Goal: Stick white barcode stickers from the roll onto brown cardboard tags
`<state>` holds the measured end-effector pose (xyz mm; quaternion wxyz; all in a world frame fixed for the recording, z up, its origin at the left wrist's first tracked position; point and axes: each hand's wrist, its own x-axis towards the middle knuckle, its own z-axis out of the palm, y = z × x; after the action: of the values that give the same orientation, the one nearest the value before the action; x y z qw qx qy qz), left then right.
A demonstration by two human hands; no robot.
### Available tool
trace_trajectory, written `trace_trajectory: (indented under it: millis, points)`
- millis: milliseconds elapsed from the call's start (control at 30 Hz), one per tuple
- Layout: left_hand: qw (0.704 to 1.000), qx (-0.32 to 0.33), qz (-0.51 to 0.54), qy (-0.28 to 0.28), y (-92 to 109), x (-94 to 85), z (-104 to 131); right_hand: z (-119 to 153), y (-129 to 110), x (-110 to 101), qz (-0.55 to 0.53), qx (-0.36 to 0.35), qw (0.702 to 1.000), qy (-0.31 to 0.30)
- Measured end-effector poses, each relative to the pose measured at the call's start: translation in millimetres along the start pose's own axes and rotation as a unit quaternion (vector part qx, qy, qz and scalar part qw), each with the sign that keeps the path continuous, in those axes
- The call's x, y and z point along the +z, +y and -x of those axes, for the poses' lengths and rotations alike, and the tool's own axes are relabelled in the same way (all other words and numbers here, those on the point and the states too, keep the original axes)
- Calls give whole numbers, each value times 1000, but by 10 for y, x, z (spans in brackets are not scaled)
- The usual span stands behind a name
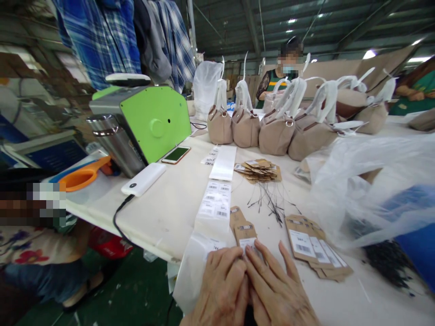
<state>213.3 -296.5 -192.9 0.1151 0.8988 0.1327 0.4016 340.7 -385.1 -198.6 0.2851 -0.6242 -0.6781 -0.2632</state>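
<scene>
My left hand [222, 283] has its fingers curled together at the lower end of a strip of white barcode stickers [212, 206]. Whatever its fingertips pinch is hidden. Beside it, my right hand [277, 285] lies with fingers stretched out, the fingertips on a brown cardboard hang tag [245, 230] that bears a white label. The fingertips of both hands nearly meet at this tag. Another brown tag lies partly under it. To the right is a fanned stack of labelled hang tags [314, 249]. Farther back lies a pile of tags [260, 170] with black strings [272, 203] trailing toward me.
Several beige handbags [246, 127] with wrapped handles stand at the back. On the left are a green machine [159, 122], a steel flask [117, 145], a phone [176, 155], a white power bank [144, 179] and orange-handled scissors [83, 175]. Clear plastic [340, 199] lies right. Other people are nearby.
</scene>
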Motion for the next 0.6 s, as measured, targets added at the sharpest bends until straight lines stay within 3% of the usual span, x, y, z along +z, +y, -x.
trace_trajectory:
  millis: [67,133,233,367,500,600]
  points:
    - [1000,5,-4,3,-5,-4,-3,34,73,-93,-3,-54,998,-20]
    - [1000,6,-10,10,-6,-8,-9,35,151,-195,-12,-53,998,-42]
    - [1000,3,-17,7,-6,-9,-9,-66,221,-257,-30,72,996,-48]
    - [1000,2,-27,15,-16,12,14,-311,233,-111,-65,225,971,-53]
    - [999,9,-31,24,-38,76,49,-450,219,62,-102,285,948,-95]
    - [998,-9,-24,52,-52,143,75,-421,195,121,-114,290,945,-97]
